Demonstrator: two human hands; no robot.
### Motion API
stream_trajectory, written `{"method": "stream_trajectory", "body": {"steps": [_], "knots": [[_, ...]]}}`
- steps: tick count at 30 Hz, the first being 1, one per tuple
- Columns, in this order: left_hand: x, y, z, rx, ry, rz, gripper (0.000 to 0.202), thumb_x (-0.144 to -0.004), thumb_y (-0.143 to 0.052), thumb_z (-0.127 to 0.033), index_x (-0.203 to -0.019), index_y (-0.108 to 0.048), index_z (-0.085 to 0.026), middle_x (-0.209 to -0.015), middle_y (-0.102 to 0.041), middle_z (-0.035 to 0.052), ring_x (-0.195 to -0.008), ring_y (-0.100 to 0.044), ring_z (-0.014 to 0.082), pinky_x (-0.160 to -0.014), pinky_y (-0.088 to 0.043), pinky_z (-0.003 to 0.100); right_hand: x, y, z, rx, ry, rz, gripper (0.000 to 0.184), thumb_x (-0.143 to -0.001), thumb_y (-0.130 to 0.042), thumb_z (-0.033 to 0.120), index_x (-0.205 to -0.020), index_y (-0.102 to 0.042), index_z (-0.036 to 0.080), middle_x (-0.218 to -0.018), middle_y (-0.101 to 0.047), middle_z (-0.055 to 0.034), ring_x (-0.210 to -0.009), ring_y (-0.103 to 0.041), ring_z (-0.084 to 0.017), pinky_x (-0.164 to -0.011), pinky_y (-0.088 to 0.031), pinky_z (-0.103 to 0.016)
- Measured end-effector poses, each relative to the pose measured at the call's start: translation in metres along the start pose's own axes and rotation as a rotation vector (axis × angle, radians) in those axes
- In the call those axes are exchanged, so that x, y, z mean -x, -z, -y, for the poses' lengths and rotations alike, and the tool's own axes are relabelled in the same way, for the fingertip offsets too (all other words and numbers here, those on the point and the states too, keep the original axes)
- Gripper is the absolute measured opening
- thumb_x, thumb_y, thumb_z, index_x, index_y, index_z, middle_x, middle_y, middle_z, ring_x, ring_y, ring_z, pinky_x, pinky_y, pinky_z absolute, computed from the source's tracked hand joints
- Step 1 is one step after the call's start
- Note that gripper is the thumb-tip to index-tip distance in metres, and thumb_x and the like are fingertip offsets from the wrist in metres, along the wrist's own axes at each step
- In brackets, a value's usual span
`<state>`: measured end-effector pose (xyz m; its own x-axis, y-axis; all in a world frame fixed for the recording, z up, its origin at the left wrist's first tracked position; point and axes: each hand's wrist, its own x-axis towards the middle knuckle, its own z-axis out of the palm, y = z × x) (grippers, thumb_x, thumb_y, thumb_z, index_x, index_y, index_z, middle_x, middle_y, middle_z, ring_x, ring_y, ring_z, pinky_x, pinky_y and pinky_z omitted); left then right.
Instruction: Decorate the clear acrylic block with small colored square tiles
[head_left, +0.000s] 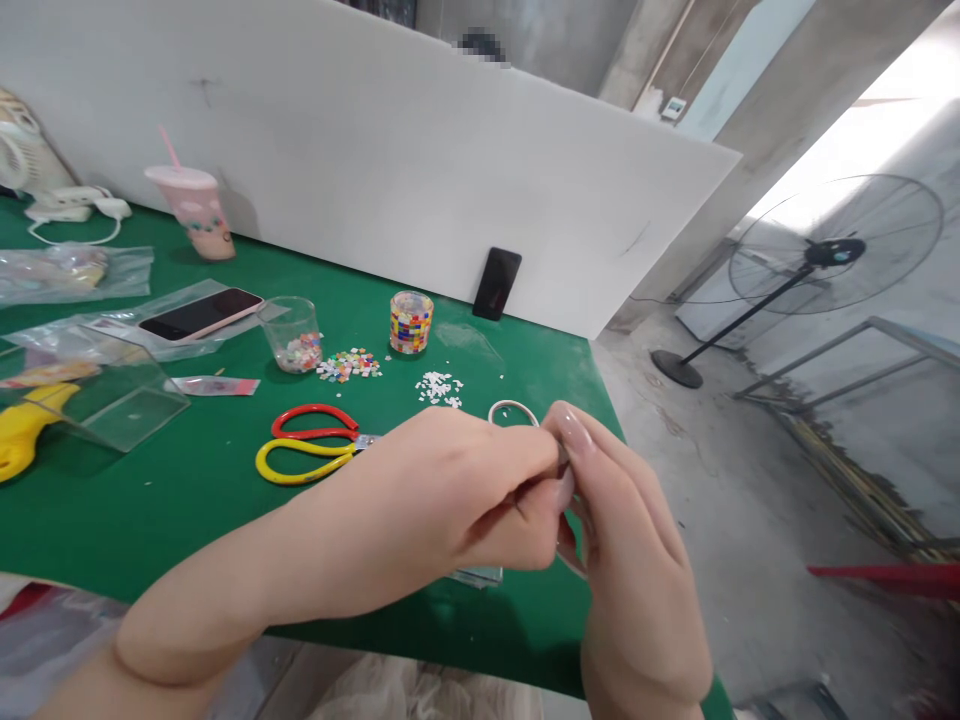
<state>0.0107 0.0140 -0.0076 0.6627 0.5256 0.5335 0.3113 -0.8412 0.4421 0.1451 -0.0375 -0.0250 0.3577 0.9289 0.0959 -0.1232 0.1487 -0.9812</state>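
My left hand [480,490] and my right hand [630,530] meet over the front right of the green table. Fingertips of both are pinched together, and whatever lies between them is too hidden to make out. Part of a thin white ring [513,404] shows just behind the fingers; I cannot tell whether it is touched. Under my left hand the edge of a clear flat piece [481,577] peeks out. Scissors [311,446] with one red and one yellow handle lie beyond my left wrist, their blades mostly covered. White tile bits [439,388] lie scattered behind the hands.
A cup covered in coloured tiles [411,324] stands near a clear cup of pieces [296,345] and a multicoloured pile [349,365]. A phone [497,284] leans on the white board [360,140]. Leftward are another phone [202,314], a pink drink cup [196,212] and a clear stand [127,400].
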Motion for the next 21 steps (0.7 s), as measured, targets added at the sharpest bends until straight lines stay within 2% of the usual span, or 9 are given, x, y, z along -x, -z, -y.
{"method": "stream_trajectory", "body": {"steps": [2,5,7,10,12,14,16,18,21], "knots": [[0.001,0.0,-0.001,0.008,0.015,-0.014,0.02,-0.077,-0.045,-0.006,-0.064,-0.036,-0.018,-0.052,-0.032,-0.0105,-0.045,-0.025,0.003,-0.043,-0.019,0.02,0.0,0.001,0.002,-0.027,-0.031,-0.012,0.017,-0.08,-0.073,0.045,-0.085,-0.077,0.031,-0.075,-0.071,0.0017,-0.057,-0.062,-0.014,-0.04,-0.046,-0.021],[0.002,0.003,-0.005,0.013,0.036,0.024,0.019,-0.076,-0.047,-0.007,-0.065,-0.036,-0.018,-0.052,-0.036,-0.0105,-0.045,-0.027,0.0031,-0.043,-0.018,0.021,0.0,0.007,-0.001,-0.014,-0.01,-0.008,0.014,-0.086,-0.067,0.041,-0.087,-0.077,0.031,-0.061,-0.065,0.0049,-0.044,-0.051,-0.01,-0.035,-0.037,-0.02],[0.003,0.005,-0.007,-0.009,0.054,0.054,0.018,-0.074,-0.046,-0.007,-0.065,-0.036,-0.019,-0.052,-0.038,-0.01,-0.045,-0.029,0.0035,-0.043,-0.016,0.025,0.001,0.013,-0.005,0.044,0.064,0.044,0.015,-0.091,-0.062,0.038,-0.093,-0.076,0.033,-0.068,-0.07,0.004,-0.048,-0.055,-0.011,-0.035,-0.035,-0.021],[0.003,0.008,-0.009,-0.014,0.067,0.088,0.018,-0.074,-0.044,-0.006,-0.064,-0.036,-0.018,-0.051,-0.039,-0.0092,-0.044,-0.03,0.0039,-0.044,-0.014,0.027,0.001,0.019,-0.012,0.099,0.268,0.179,0.019,-0.093,-0.058,0.033,-0.107,-0.072,0.037,-0.084,-0.075,0.0012,-0.06,-0.064,-0.014,-0.037,-0.038,-0.021],[0.003,0.01,-0.01,-0.003,0.068,0.081,0.019,-0.073,-0.045,-0.006,-0.063,-0.035,-0.018,-0.051,-0.037,-0.009,-0.043,-0.029,0.0039,-0.044,-0.014,0.028,-0.001,0.022,-0.015,0.09,0.336,0.247,0.018,-0.093,-0.059,0.031,-0.107,-0.069,0.036,-0.08,-0.073,0.0006,-0.059,-0.063,-0.015,-0.037,-0.038,-0.022],[0.004,0.012,-0.011,0.027,0.07,0.058,0.019,-0.073,-0.045,-0.006,-0.062,-0.035,-0.018,-0.05,-0.036,-0.0087,-0.043,-0.027,0.004,-0.043,-0.013,0.028,-0.004,0.023,-0.012,0.061,0.283,0.326,0.01,-0.095,-0.057,0.031,-0.095,-0.067,0.031,-0.066,-0.064,0.0015,-0.051,-0.057,-0.014,-0.036,-0.037,-0.023],[0.005,0.014,-0.011,0.099,0.083,0.08,0.018,-0.075,-0.045,-0.007,-0.063,-0.038,-0.018,-0.052,-0.039,-0.0083,-0.045,-0.031,0.0042,-0.043,-0.016,0.026,-0.008,0.022,-0.006,0.002,0.167,0.448,0.02,-0.098,-0.049,0.033,-0.083,-0.061,0.026,-0.055,-0.052,0.0035,-0.042,-0.047,-0.012,-0.034,-0.033,-0.023],[0.006,0.016,-0.01,0.189,0.115,0.127,0.018,-0.078,-0.046,-0.006,-0.065,-0.041,-0.018,-0.056,-0.044,-0.0083,-0.048,-0.034,0.0039,-0.044,-0.02,0.023,-0.011,0.022,0.0,-0.068,0.089,0.56,0.028,-0.101,-0.04,0.035,-0.08,-0.056,0.025,-0.052,-0.044,0.0049,-0.038,-0.038,-0.01,-0.032,-0.029,-0.022],[0.007,0.019,-0.01,0.309,0.161,0.132,0.021,-0.082,-0.05,-0.007,-0.066,-0.042,-0.018,-0.057,-0.042,-0.0095,-0.048,-0.032,0.003,-0.043,-0.024,0.017,-0.014,0.021,0.007,-0.048,0.177,0.581,0.029,-0.102,-0.038,0.036,-0.082,-0.055,0.024,-0.053,-0.044,0.0049,-0.038,-0.035,-0.009,-0.032,-0.026,-0.022]]}}
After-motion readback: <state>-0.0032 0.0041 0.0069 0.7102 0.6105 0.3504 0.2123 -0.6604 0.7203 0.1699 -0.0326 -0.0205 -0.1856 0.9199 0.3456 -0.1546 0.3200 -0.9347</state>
